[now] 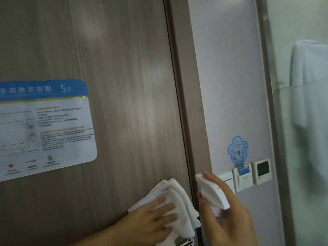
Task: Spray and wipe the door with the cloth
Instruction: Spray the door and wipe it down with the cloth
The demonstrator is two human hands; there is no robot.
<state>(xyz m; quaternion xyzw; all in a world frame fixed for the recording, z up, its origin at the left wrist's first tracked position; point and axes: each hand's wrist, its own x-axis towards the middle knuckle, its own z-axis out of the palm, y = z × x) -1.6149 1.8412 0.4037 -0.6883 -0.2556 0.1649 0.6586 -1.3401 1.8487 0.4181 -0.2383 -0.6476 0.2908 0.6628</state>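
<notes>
Wiping underway: cloth (174,201) is pressed flat-fingered on door (115,68) by left hand (152,221); sprayer (212,191) gripped in right hand (229,215); upper panel likely next.

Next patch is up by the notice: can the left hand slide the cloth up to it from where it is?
Probably yes. The left hand presses the cloth flat on the door, and only bare panel lies between it and the notice.

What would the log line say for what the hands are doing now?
left hand presses cloth on door | right hand grips spray bottle | wiping underway
</notes>
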